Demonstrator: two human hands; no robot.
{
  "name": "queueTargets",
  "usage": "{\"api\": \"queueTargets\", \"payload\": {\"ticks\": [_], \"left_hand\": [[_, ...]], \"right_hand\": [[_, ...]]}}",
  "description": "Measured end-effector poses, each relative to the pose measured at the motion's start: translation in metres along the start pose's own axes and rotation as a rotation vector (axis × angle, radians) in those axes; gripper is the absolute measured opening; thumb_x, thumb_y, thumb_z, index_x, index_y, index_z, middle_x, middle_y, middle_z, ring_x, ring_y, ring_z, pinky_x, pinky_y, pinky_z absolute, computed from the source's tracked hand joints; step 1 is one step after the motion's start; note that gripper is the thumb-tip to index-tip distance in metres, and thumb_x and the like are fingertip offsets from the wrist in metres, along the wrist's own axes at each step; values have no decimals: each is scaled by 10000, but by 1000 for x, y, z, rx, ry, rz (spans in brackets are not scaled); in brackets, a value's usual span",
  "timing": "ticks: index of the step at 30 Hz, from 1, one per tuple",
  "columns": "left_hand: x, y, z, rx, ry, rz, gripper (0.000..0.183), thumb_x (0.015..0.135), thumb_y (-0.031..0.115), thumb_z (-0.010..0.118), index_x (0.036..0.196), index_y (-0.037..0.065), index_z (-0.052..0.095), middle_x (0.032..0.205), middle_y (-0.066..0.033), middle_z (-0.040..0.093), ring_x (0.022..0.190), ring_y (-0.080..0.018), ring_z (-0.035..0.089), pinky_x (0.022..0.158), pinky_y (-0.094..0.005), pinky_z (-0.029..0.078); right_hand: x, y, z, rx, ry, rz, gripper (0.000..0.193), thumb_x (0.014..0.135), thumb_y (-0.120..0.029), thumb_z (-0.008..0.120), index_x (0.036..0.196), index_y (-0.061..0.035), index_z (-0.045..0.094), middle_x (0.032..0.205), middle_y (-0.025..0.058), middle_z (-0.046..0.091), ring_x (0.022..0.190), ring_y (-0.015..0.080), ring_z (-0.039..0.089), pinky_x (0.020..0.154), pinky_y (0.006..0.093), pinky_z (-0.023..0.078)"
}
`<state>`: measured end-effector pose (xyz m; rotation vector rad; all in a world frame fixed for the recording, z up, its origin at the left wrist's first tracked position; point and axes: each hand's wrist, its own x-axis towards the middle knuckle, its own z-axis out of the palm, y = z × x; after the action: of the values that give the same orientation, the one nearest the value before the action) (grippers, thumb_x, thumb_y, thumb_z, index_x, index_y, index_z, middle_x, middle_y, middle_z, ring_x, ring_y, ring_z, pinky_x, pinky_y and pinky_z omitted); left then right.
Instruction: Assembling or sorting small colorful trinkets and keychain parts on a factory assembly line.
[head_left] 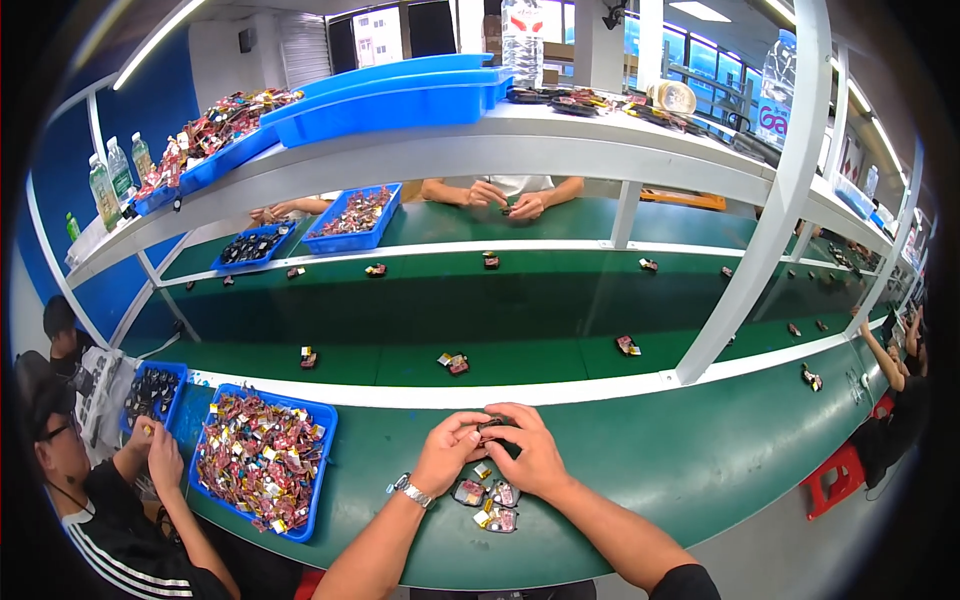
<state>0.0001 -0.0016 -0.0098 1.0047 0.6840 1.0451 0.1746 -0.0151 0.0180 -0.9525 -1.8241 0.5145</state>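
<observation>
My left hand (449,455) and my right hand (524,452) meet over the green worktop (640,460). Between their fingertips is a small black electronic part (491,428), mostly covered by the fingers. Just below lie several small black casings (468,492) with reddish circuit boards and white-and-yellow pieces. A metal watch (411,491) circles my left wrist. To the left stands a blue tray (329,440) heaped with reddish boards that carry white and yellow parts; neither hand touches it.
Beyond a white rail (400,395), a dark green conveyor belt (540,320) carries scattered small parts. A white post (752,250) rises at right, under a shelf bearing blue trays (390,105). A co-worker (110,500) sits at left beside a tray of black casings (153,395); another person's hands (510,203) work opposite.
</observation>
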Motion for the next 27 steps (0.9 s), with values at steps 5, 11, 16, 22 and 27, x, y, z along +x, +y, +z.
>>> {"api": "queueTargets", "payload": {"ticks": [5, 11, 16, 22, 27], "left_hand": [[-4, -1, 2, 40, 22, -4, 267, 992, 74, 504, 1253, 17, 503, 1152, -107, 638, 1059, -158, 625, 885, -302, 553], [-2, 3, 8, 47, 32, -30, 269, 997, 85, 497, 1260, 30, 504, 1158, -94, 636, 1044, -140, 625, 865, -277, 550], [-1, 3, 8, 54, 60, -47, 269, 1007, 60, 451, 1270, 35, 503, 1161, -78, 635, 1038, -107, 609, 859, -250, 538], [-3, 6, 9, 40, 92, -53, 266, 1000, 50, 464, 1263, 27, 497, 1124, -83, 647, 1025, -138, 631, 858, -280, 554], [-2, 3, 9, 19, 73, -44, 263, 1001, 55, 466, 1260, 18, 494, 1125, -91, 648, 1028, -151, 634, 872, -290, 553]], "right_hand": [[-1, 1, 2, -11, -25, 12, 225, 769, -35, 663, 986, -70, 710, 1233, 111, 601, 1187, 318, 526, 994, 404, 449], [0, -4, -3, -210, 23, -139, 184, 745, -10, 674, 925, -47, 682, 1132, 129, 612, 1080, 326, 575, 913, 413, 490], [4, -6, -3, -301, 102, -236, 208, 718, -2, 687, 921, -43, 668, 1000, 100, 609, 937, 293, 608, 776, 380, 522], [1, -3, 0, -308, 65, -214, 236, 713, -8, 695, 943, -60, 675, 934, 67, 587, 856, 251, 600, 702, 344, 523], [-1, -8, 0, -338, 59, -173, 230, 719, -21, 702, 944, -60, 673, 940, 64, 584, 869, 243, 596, 704, 338, 526]]}}
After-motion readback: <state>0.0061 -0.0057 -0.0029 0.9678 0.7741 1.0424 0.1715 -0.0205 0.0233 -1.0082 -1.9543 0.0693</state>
